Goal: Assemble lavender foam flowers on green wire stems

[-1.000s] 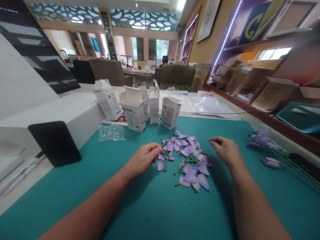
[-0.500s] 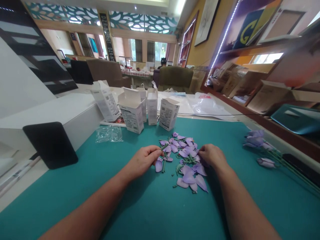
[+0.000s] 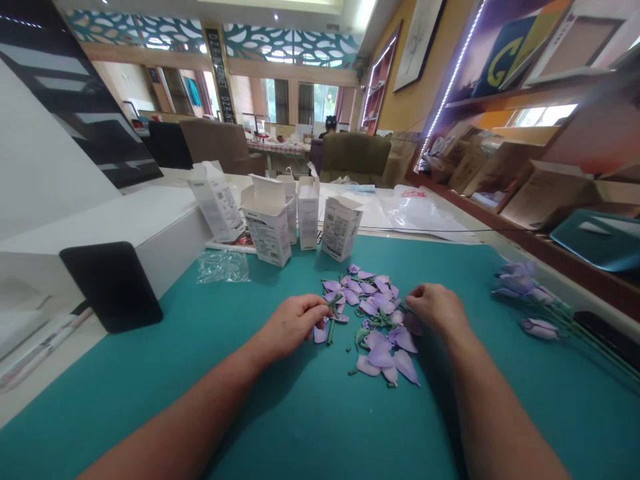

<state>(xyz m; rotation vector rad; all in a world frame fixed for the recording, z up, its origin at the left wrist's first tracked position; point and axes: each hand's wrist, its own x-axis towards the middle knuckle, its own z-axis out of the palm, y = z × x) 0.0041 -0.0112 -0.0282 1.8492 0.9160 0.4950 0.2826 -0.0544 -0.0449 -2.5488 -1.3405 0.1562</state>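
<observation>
Left hand (image 3: 294, 324): grip closed in a pinch, with a short green stem (image 3: 335, 301) held between thumb and finger at the pile's left edge. Right hand (image 3: 440, 311): fingers curled and drawn together at the pile's right edge; whether anything is pinched there cannot be told, as the fingertips are partly hidden.

Petals (image 3: 380, 355), lilac, are spread loose on the green mat (image 3: 300, 427) between the hands, with green pieces mixed among them. Small offcuts (image 3: 353, 373) are noted near the lower petals.

Progress, as judged: many petals are already detached, but no sorted groups can be made out. At far right, the bloom (image 3: 517, 277) and bud (image 3: 540, 329) are left intact, touched by neither hand. Boxes (image 3: 267, 235) are stood beyond the pile, some with flaps raised.
</observation>
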